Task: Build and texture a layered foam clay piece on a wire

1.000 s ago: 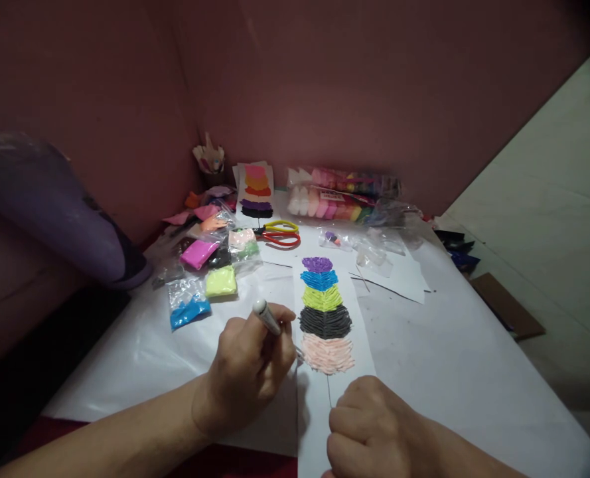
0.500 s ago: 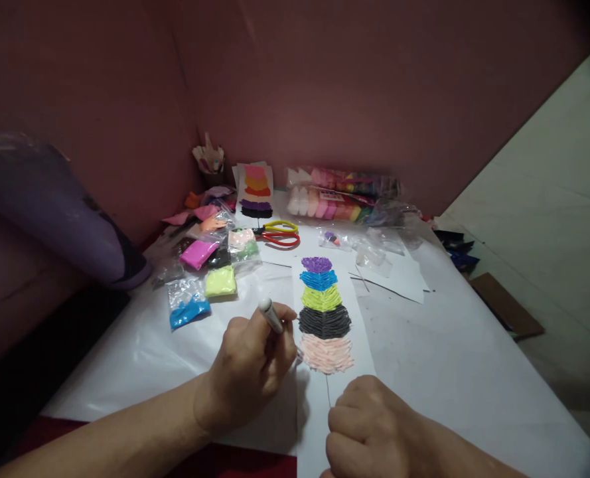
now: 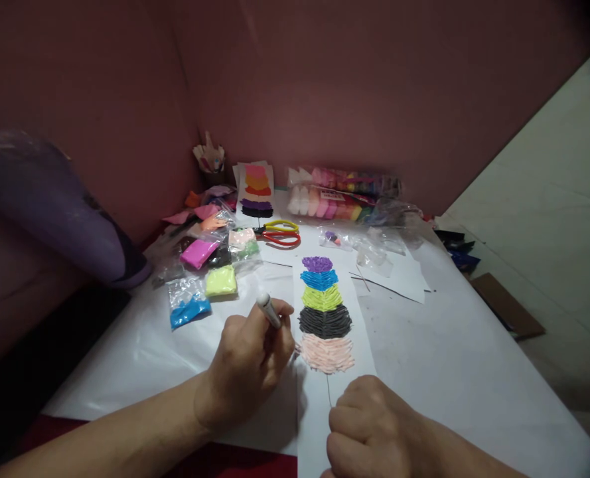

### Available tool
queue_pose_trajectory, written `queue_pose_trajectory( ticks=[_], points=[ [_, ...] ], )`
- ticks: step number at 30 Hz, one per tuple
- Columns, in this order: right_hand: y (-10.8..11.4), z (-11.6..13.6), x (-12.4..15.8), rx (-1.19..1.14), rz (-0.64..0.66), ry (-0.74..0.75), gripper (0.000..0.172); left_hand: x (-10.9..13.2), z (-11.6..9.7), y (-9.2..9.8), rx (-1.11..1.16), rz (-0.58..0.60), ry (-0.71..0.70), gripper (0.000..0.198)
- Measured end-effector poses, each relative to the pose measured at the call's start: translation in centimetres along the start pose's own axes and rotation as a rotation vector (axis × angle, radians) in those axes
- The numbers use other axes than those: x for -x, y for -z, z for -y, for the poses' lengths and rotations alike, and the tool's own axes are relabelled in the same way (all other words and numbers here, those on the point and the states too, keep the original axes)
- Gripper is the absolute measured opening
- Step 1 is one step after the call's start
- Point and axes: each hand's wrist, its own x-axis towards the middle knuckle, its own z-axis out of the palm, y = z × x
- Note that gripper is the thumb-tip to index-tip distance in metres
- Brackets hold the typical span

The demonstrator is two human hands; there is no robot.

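Observation:
My left hand (image 3: 252,362) is closed round a slim grey pen-like tool (image 3: 268,311) with a white rounded top end. Its lower tip is hidden by the fingers, near the left edge of the pale pink band. A white paper strip (image 3: 314,425) carries a feather shape (image 3: 324,318) of ridged, clay-like strands, banded purple, blue, lime, dark grey and pale pink. A thin dark stem line runs down from it. Curled into a fist, my right hand (image 3: 367,425) rests on the strip's lower right beside the stem; whether it holds anything is hidden.
Small bags of coloured clay (image 3: 221,281) lie at the left. Behind them are scissors (image 3: 281,234) with yellow and red handles, another feather picture (image 3: 257,192) and clear packs of clay (image 3: 324,202). A large purple wrapped object (image 3: 66,206) stands far left; the table's right edge slopes away.
My left hand has shifted slightly left and up with the pen-like tool, whose top has moved the same way. My right hand and the strip look almost unchanged.

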Motion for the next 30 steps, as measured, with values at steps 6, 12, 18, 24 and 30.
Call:
queue_pose_trajectory(
  ticks=[6, 12, 18, 24, 30],
  points=[
    [-0.09, -0.13, -0.25, 0.010, -0.018, 0.013, 0.057, -0.05, -0.33, 0.16, -0.080, -0.028, -0.036, 0.014],
    [0.08, 0.05, -0.23, 0.007, -0.008, -0.003, 0.056, -0.17, -0.58, 0.43, -0.122, -0.055, -0.022, 0.012],
    [0.09, -0.12, -0.25, 0.014, -0.011, 0.005, 0.055, -0.36, -0.83, 0.66, -0.168, -0.076, -0.046, 0.010],
    [0.17, -0.14, -0.19, 0.021, 0.008, 0.006, 0.056, -0.09, -0.33, 0.39, -0.095, -0.057, -0.114, 0.013],
    [0.12, -0.01, -0.15, 0.014, 0.015, 0.000, 0.054, -0.16, -0.43, 0.33, -0.070, -0.045, -0.094, 0.011]
  ],
)
